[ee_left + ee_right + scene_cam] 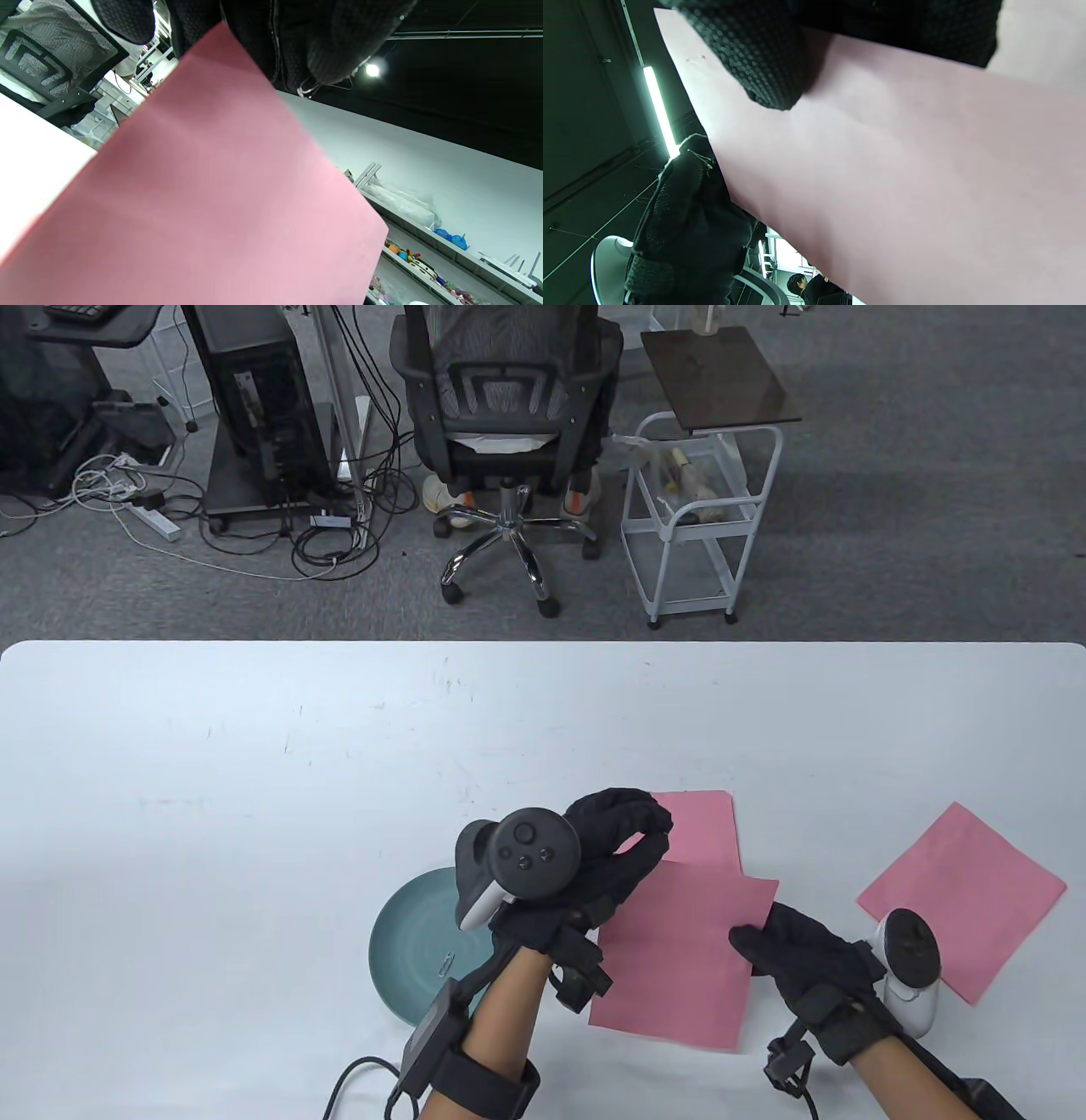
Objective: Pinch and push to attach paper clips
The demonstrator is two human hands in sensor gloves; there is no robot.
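Note:
A pink paper sheet point(679, 959) is held up off the table between both hands. My left hand point(640, 836) pinches a wire paper clip point(307, 89) at the sheet's far left corner; the clip also shows in the right wrist view point(700, 157). My right hand point(751, 937) pinches the sheet's right edge, with the fingers point(755, 55) lying on the paper point(903, 169). The sheet fills the left wrist view point(212, 190). How far the clip sits on the paper is hidden by the fingers.
A second pink sheet point(704, 823) lies flat on the table behind the held one. A third pink sheet point(967, 891) lies at the right. A teal plate point(407, 925) at the left holds a loose paper clip point(445, 965).

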